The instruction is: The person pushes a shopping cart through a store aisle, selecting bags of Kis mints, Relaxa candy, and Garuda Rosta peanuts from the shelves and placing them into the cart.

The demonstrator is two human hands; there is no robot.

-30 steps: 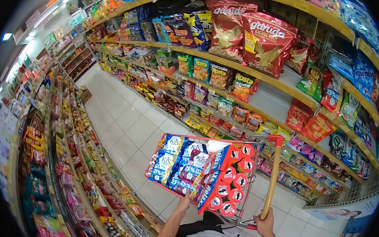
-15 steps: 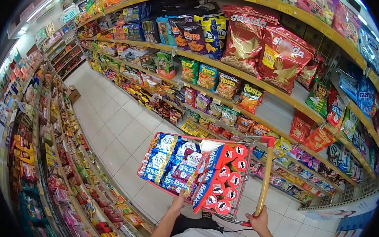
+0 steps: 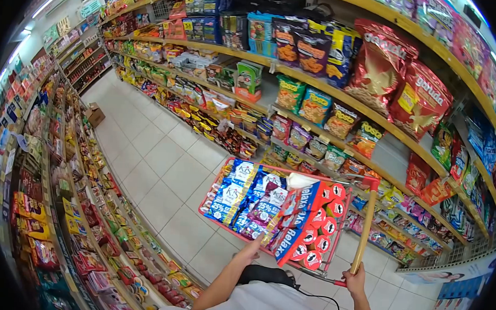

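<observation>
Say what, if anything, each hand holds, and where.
The right hand holds the cart's yellow handle by its near end. The left hand is at the cart's near rim; whether it grips cannot be told.

The aisle is brightly and evenly lit, with cool white light cast by tubes [image 3: 50,2] along the ceiling at upper left. Strong glare is thrown back by the red foil bags [image 3: 381,64], and a pale sheen is spread over the floor tiles [image 3: 158,144]. Only soft shadows are left beneath the shelf edges [image 3: 404,15]. Straight lines are bent into arcs by the wide lens, and the corners are swallowed in black. Large print on the blue packets [image 3: 231,194] is rendered legibly; goods at far left are smeared and softened.
</observation>
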